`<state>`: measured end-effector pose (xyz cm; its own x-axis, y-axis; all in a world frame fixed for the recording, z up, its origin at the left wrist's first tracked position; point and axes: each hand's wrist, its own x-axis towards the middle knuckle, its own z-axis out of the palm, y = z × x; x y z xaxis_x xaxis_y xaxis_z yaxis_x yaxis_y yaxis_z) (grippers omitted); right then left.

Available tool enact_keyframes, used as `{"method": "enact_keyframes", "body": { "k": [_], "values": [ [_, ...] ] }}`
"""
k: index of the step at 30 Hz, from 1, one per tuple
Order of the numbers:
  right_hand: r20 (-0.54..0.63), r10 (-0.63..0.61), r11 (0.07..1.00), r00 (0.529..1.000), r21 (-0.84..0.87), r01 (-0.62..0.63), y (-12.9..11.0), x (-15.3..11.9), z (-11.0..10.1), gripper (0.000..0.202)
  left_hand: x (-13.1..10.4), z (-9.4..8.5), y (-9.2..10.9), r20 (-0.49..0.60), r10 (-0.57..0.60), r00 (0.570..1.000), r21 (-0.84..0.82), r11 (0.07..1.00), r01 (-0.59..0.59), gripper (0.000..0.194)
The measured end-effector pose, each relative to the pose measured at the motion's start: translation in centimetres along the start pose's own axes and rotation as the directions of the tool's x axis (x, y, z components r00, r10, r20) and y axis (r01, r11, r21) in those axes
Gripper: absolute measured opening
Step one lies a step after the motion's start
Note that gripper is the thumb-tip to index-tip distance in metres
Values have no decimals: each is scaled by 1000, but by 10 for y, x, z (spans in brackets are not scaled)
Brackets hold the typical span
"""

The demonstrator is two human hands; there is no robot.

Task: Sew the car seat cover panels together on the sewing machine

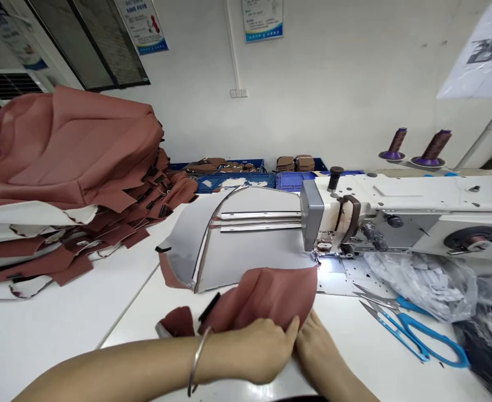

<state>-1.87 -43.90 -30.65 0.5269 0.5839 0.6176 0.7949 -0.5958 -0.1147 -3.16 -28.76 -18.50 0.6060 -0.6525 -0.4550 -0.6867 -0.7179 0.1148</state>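
Note:
A reddish-brown cover piece [266, 296] with a grey backing [254, 254] lies on the white table, its edge reaching the needle area of a white sewing machine [413, 195]. My left hand [266, 346], with a bangle at the wrist, is closed on the near edge of the reddish-brown material, index finger stretched along it. Beside it, touching, my right hand [313, 338] is at the right edge of the same piece; its fingers are largely hidden under or behind the material. The machine's lamp lights the needle plate.
Stacked reddish-brown covers [70, 151] stand at the left. Blue-handled scissors [430, 335] and a smaller cutting tool lie on the right, near a clear plastic bag [430, 285]. Blue crates [233, 181] with brown pieces stand behind; two thread spools [436, 146] stand above the machine.

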Motion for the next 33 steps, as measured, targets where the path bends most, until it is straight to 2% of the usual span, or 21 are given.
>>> {"method": "enact_keyframes", "body": {
  "k": [2, 3, 4, 6, 7, 8, 9, 10, 11, 12, 13, 14, 17, 19, 21, 24, 26, 28, 33],
  "values": [
    [-41, 50, 988, 998, -146, -56, 17, -17, -12, 28, 4, 20, 9, 100, -22, 995, -80, 996, 30, 81],
    [-59, 39, 969, 998, -240, -52, 28, -22, -18, 31, 7, 24, 14, 153, -13, 988, -134, 990, 34, 79],
    [-28, 8, 955, 1000, -297, -16, 38, -25, -24, 35, 9, 24, 19, 210, 33, 977, -195, 981, 8, 75],
    [92, -75, 947, 993, -306, 100, 56, -22, -33, 44, 12, 13, 25, 292, 211, 933, -324, 940, -111, 61],
    [140, -109, 953, 984, -267, 144, 63, -17, -34, 47, 14, 3, 26, 272, 294, 916, -382, 907, -178, 51],
    [164, -136, 962, 977, -216, 170, 70, -12, -34, 48, 17, -8, 24, 191, 320, 928, -415, 883, -219, 41],
    [158, -150, 972, 976, -157, 174, 75, -6, -34, 48, 20, -20, 19, 51, 264, 963, -416, 883, -220, 32],
    [133, -144, 984, 981, -89, 157, 79, -2, -32, 46, 25, -30, 11, -129, 134, 983, -396, 902, -175, 28],
    [111, -117, 993, 987, -6, 118, 83, 2, -31, 44, 31, -39, 1, -307, -30, 951, -369, 925, -90, 28],
    [105, -76, 994, 992, 83, 68, 88, 3, -30, 42, 40, -45, -11, -441, -171, 881, -342, 940, 12, 30],
    [115, -31, 987, 993, 162, 12, 92, 3, -31, 40, 49, -48, -23, -505, -251, 826, -308, 946, 99, 31],
    [132, 11, 975, 991, 219, -40, 98, 2, -33, 38, 60, -48, -35, -518, -290, 805, -263, 949, 173, 29],
    [237, 38, 935, 971, 335, -118, 116, -8, -48, 31, 92, -33, -54, -436, -322, 841, -119, 946, 301, 26],
    [313, 18, 906, 950, 396, -148, 124, -14, -59, 33, 107, -18, -52, -392, -366, 844, -71, 927, 369, 46],
    [374, -7, 904, 928, 399, -154, 127, -15, -66, 37, 116, -5, -45, -409, -422, 809, -51, 896, 441, 54],
    [389, -81, 958, 918, 284, -36, 120, -11, -67, 38, 119, 9, -39, -535, -437, 723, -7, 858, 514, 45],
    [365, -143, 976, 920, 204, 71, 115, -8, -64, 38, 118, 14, -44, -608, -396, 688, 53, 845, 533, 45],
    [345, -181, 980, 921, 141, 140, 111, -8, -59, 36, 117, 15, -50, -636, -356, 684, 116, 833, 541, 45],
    [338, -210, 978, 917, 77, 195, 111, -12, -53, 31, 120, 10, -58, -611, -305, 730, 233, 812, 534, 43]
  ]
}}
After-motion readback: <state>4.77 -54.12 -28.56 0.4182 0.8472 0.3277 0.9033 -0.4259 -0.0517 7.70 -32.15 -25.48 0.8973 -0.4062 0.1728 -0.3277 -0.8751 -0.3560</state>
